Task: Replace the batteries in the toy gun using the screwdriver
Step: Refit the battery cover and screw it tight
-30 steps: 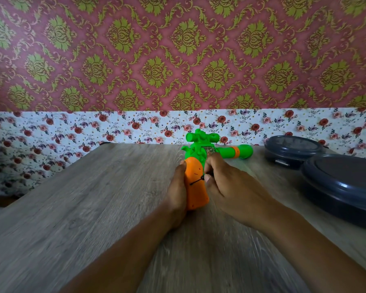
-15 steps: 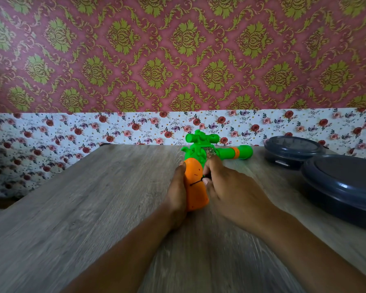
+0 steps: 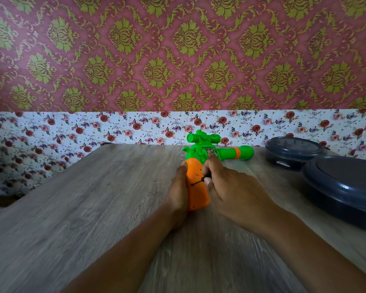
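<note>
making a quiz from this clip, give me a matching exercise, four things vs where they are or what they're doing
Things:
1. left hand
2. right hand
3. toy gun
4. dark lidded containers

States:
A. pinches the thin screwdriver against the orange grip
B. on the table's right side
C. steadies the orange grip from the left
D. barrel points right

Pairs: 1-C, 2-A, 3-D, 4-B

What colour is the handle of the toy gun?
Orange. The toy gun's handle shows best in the head view, the only one.
</note>
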